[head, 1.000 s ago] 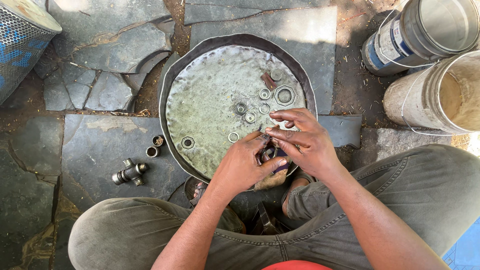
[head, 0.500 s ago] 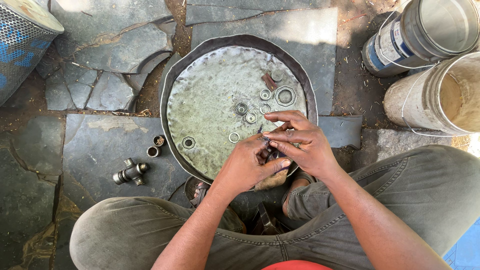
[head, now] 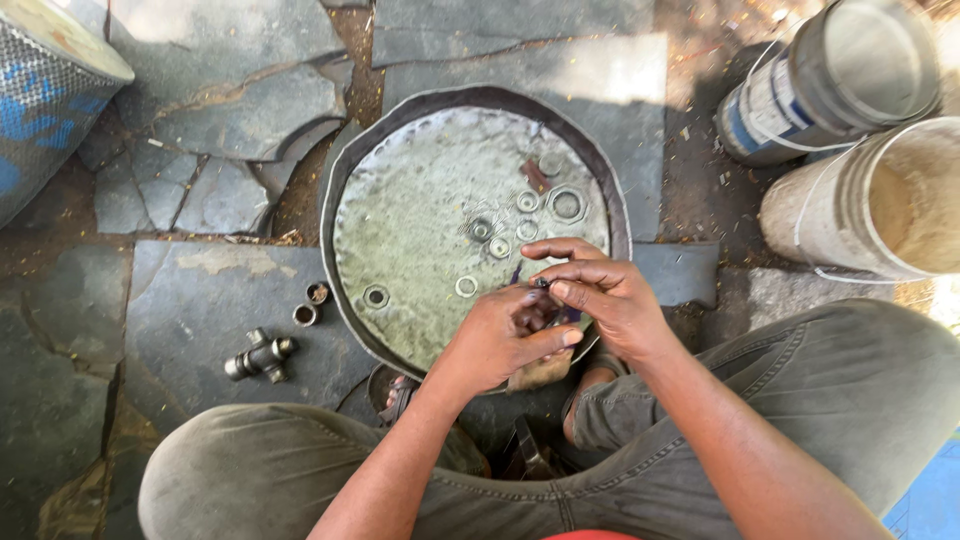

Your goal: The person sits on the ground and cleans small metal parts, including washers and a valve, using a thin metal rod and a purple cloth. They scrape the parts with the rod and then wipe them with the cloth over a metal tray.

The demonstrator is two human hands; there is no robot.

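Observation:
A round metal pan [head: 345, 190] holds murky liquid with several metal rings and washers [head: 567, 204] lying in it. Both hands meet over the pan's near right rim. My right hand [head: 600, 295] pinches a small dark metal part [head: 541, 284] between thumb and fingers. My left hand [head: 505, 335] curls against it from below, its fingers on the same part. What lies under the hands is hidden.
A cross-shaped metal joint [head: 260, 355] and two small cups [head: 311, 304] lie on the stone slabs left of the pan. Two buckets [head: 870, 195] stand at the right. A mesh-covered container [head: 45, 95] sits at the far left. My knees frame the bottom.
The two hands have stayed together over the pan's near right rim, with the fingers shifting slightly around the small part. The pan's contents have not moved.

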